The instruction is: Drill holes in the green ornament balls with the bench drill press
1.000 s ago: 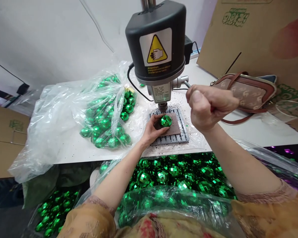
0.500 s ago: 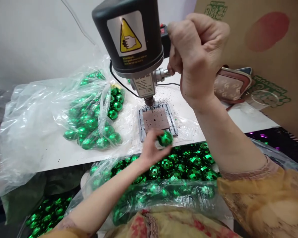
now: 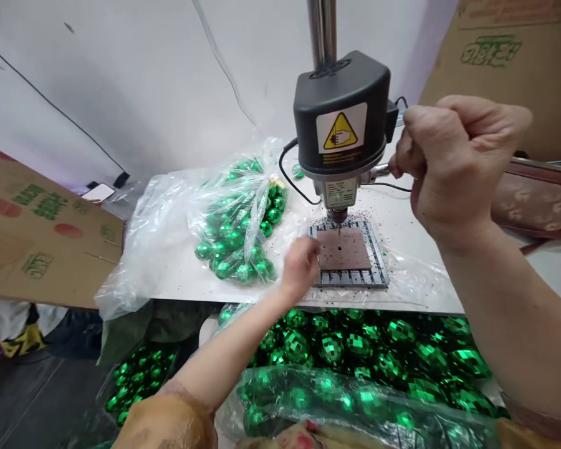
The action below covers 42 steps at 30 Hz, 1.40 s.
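A bench drill press with a black motor head (image 3: 341, 118) stands over a grey slotted metal plate (image 3: 348, 274), which carries a brown pad with a small round hole (image 3: 345, 248). My right hand (image 3: 458, 162) is a fist around the press's metal feed lever (image 3: 378, 172), and most of the lever is hidden in it. My left hand (image 3: 302, 265) hangs with curled fingers at the plate's left edge. No ball shows in it, though its palm is hidden. The drill chuck (image 3: 338, 216) sits just above the pad, apart from it.
A clear plastic bag of green mirrored balls (image 3: 236, 240) lies left of the press on a white table (image 3: 187, 284). More green balls (image 3: 331, 349) fill a bag below the table edge. Dark drill specks cover the table. Cardboard (image 3: 37, 237) and a handbag (image 3: 537, 202) flank it.
The green ball held in my left hand is no longer visible, and that hand has moved up to the plate's left edge. My right fist stays on the lever.
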Motion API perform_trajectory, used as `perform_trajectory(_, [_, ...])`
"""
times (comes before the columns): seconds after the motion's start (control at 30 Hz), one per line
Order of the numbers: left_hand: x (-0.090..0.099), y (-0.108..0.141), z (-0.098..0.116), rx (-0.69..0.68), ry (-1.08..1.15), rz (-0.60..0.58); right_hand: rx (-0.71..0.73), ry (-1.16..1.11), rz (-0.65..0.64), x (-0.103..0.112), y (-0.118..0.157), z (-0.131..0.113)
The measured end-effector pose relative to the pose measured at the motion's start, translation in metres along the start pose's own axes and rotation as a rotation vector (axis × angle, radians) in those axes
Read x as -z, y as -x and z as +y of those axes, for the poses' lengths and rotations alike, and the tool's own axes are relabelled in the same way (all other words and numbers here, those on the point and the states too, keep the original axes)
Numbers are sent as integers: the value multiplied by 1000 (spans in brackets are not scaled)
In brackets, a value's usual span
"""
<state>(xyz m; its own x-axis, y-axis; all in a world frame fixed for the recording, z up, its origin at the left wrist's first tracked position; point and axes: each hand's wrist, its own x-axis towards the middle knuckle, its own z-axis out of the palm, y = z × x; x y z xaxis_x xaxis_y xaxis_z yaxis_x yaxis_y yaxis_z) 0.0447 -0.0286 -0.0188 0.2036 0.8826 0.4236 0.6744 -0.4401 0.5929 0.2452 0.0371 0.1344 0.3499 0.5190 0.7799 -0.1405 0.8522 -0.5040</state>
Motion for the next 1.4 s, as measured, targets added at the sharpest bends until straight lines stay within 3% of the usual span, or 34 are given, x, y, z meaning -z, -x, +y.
perform_trajectory(0.07, [26, -41, -33, 181, -197, 71, 3, -7, 9, 1, 0, 3])
perform_trajectory(0.2, [47, -96, -80, 422, -508, -77, 9, 19, 22, 3, 0, 6])
perform_trajectory(0.4, [47, -101, -102, 428, -528, -98, -11, 39, 8, 1, 3, -2])
perform_trajectory(0.5, [51, -92, -101, 360, -316, -33, -6, 17, 17, -1, 3, -2])
perform_trajectory(0.6, [50, -80, -89, 419, 276, 80, 8, 4, 24, -2, 3, 0])
perform_trajectory(0.7, [43, -64, -69, 558, 806, 42, 7, 12, 21, -2, 2, 0])
perform_trajectory(0.83, [26, -44, -41, 593, 1017, 0, 2, 14, 22, -3, 2, -2])
perform_trajectory(1.03, [-3, -33, -26, 428, 860, -32, 19, 15, 5, -2, 1, -1])
perform_trajectory(1.27, [-8, -30, -29, 125, 366, -46, 41, 70, -28, -1, 1, 4])
perform_trajectory(1.4, [-16, -31, -28, 58, 377, -25, 30, 115, -62, 1, 1, 4])
